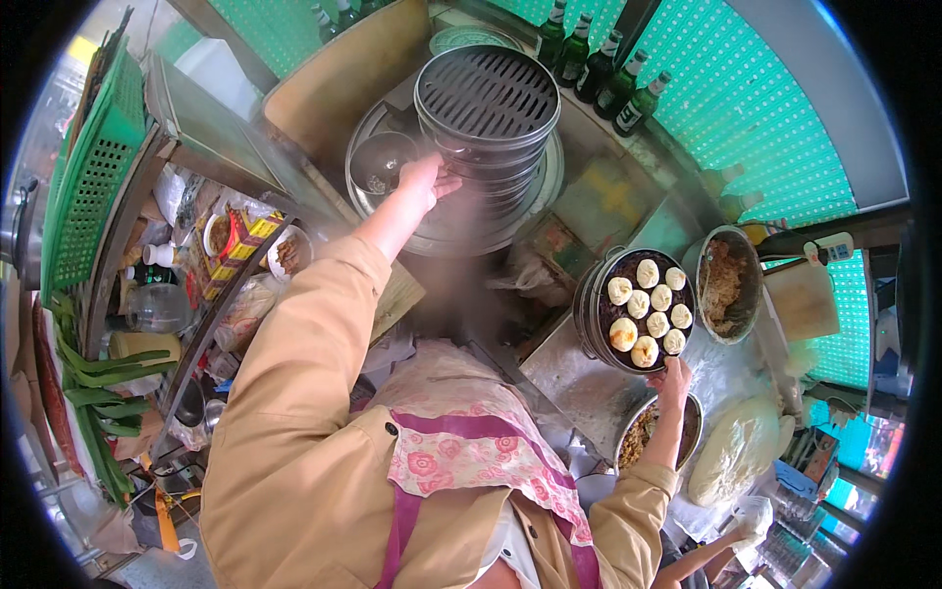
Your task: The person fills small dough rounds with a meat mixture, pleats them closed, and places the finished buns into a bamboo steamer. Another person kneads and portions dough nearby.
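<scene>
My left hand [429,179] reaches out beside a tall stack of round metal steamer trays [489,96]. Its fingers are extended near the stack's lower left side, and I cannot tell whether they touch it. The top tray has a slotted base. The stack stands on a wide round steaming plate [358,188], where a dark round bowl [379,163] also sits. On the right, my right hand [671,379] grips the near rim of another steamer tray [688,291]. Several pleated buns [639,303] lie in it, two stained orange. More trays are stacked beneath.
Steam drifts before the stack. Green bottles [574,55] line the back ledge. Right of the buns are a basin of shredded filling [725,283], a bowl of chopped filling [639,438] and covered dough [736,453]. Another person's arm [695,563] shows low right. Cluttered shelves [221,316] stand left.
</scene>
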Tool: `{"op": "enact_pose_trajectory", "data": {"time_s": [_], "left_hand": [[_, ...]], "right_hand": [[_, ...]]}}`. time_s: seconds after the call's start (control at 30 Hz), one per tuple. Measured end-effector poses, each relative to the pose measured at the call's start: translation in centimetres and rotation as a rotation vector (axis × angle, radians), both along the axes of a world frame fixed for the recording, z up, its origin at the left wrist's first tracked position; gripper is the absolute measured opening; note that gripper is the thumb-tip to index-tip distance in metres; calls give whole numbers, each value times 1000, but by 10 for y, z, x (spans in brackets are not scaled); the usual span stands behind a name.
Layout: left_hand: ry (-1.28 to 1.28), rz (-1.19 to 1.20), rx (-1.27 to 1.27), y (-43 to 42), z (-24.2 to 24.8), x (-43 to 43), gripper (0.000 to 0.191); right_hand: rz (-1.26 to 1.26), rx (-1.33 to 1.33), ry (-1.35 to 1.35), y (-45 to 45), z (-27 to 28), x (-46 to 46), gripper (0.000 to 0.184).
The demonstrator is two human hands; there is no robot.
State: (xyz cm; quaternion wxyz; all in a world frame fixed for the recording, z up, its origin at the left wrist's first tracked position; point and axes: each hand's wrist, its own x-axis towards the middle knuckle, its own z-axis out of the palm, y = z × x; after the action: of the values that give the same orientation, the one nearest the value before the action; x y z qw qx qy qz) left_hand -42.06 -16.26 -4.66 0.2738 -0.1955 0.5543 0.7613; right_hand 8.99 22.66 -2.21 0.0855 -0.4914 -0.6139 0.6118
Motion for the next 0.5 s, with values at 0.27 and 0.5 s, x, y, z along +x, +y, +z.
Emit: {"op": "enact_pose_trajectory", "data": {"time_s": [0.27,0.5], "left_hand": [[199,-10,216,-4,106,-2,27],[461,-12,296,-24,210,-26,35]], "right_hand": [[-52,58,64,-45,75,-37,29],[31,-143,259,-94,82,-205,39]]}}
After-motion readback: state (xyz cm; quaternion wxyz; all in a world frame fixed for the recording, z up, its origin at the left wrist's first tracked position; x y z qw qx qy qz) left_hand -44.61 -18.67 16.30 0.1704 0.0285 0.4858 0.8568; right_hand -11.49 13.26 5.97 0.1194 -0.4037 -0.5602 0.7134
